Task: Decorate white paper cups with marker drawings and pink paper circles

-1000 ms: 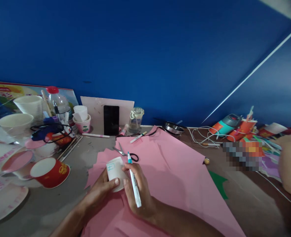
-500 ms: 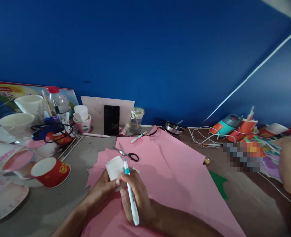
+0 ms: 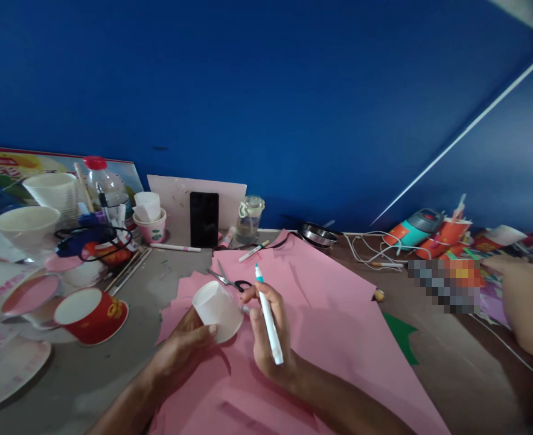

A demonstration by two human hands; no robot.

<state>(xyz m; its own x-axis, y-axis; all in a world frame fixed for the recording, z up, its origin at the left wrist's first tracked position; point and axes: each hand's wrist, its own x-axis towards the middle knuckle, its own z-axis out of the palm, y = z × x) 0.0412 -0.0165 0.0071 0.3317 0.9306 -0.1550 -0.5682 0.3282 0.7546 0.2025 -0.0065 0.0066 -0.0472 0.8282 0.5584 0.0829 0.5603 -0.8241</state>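
Observation:
A plain white paper cup [image 3: 218,311] lies tilted in my left hand [image 3: 187,341], whose thumb presses on its side near the rim. My right hand [image 3: 270,338] grips a white marker [image 3: 270,323] with a teal band, its tip pointing up and away from the cup. The fingers of that hand are just right of the cup. Beneath both hands spread pink paper sheets [image 3: 329,338]. Scissors with black handles [image 3: 230,280] lie on the paper behind the cup, partly hidden by it.
On the left are a red paper cup [image 3: 89,317], stacked cups and a bottle [image 3: 101,187]. A black phone [image 3: 204,219] and a glass jar [image 3: 250,217] stand at the back. Cables, clutter and another person's arm [image 3: 526,308] are at right.
My right hand has moved right, away from the cup, with the marker. More of the cup's side now shows in my left hand. The other person's arm has shifted slightly left.

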